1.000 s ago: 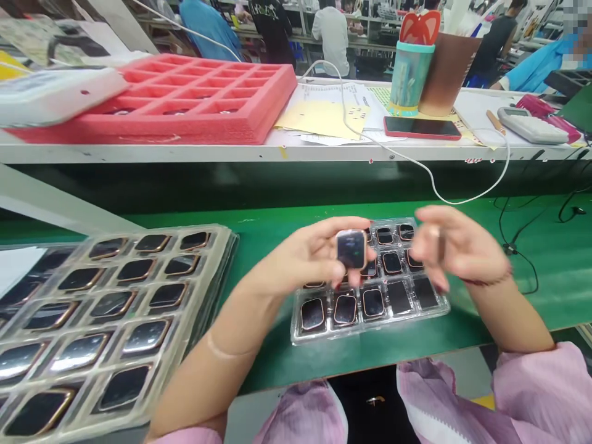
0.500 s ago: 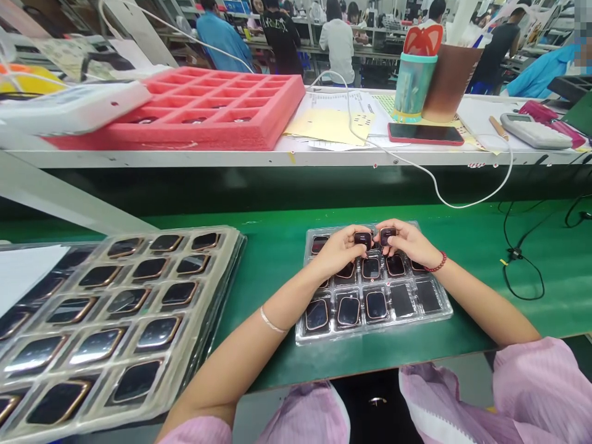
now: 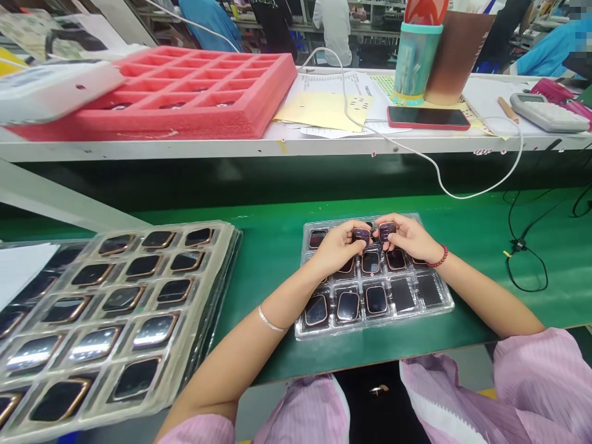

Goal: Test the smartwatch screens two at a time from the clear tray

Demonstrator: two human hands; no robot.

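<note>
Both of my hands are raised over a clear plastic tray (image 3: 370, 327) on the green bench. Pinched in my left hand (image 3: 343, 246) is a square dark watch screen (image 3: 361, 237) with a metallic rim. My right hand (image 3: 407, 238) grips a second watch screen (image 3: 387, 232), its thumb on the lower edge. The two screens are side by side, a small gap apart, dark faces towards me. Beneath them, several watch screens (image 3: 348, 306) lie in the tray's pockets. Two front-right pockets (image 3: 403, 294) show no rimmed screen. My hands hide part of the back rows.
On the left stands a stack of trays (image 3: 222, 246) with rimmed watch screens, partly under white paper (image 3: 23, 271). The shelf bears a red foam tray (image 3: 272, 111), a phone (image 3: 428, 118), a calculator (image 3: 550, 112) and cups. A white cable (image 3: 439, 179) droops off its edge.
The camera view has tipped down slightly, so the shelf sits higher in frame. Both hands still hold their screens; the faces now catch a purplish sheen, tilted a little differently.
</note>
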